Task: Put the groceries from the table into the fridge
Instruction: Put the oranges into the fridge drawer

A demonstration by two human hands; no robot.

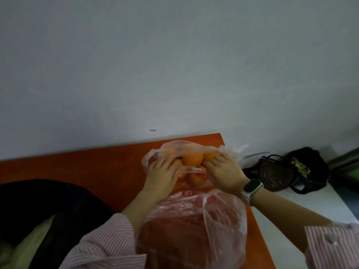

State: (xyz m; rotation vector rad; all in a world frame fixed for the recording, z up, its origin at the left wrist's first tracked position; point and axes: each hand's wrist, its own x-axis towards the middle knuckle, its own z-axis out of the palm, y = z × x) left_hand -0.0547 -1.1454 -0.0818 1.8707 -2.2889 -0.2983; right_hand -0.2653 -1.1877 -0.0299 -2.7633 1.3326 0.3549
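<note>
A clear plastic bag (186, 147) of oranges (192, 159) lies near the far right corner of the orange table (93, 167). My left hand (162, 172) rests on the bag's left side, fingers spread over the fruit. My right hand (226, 171), with a watch on its wrist, grips the bag's right side, its fingers curled against an orange. Closer to me stands a second clear bag (194, 226) with something red inside; what it holds I cannot tell.
A pale wall rises right behind the table. To the right, a white surface (314, 202) carries a dark basket (275, 171) and a black bag (308, 164). A dark bag with something green (38, 210) sits at the left front.
</note>
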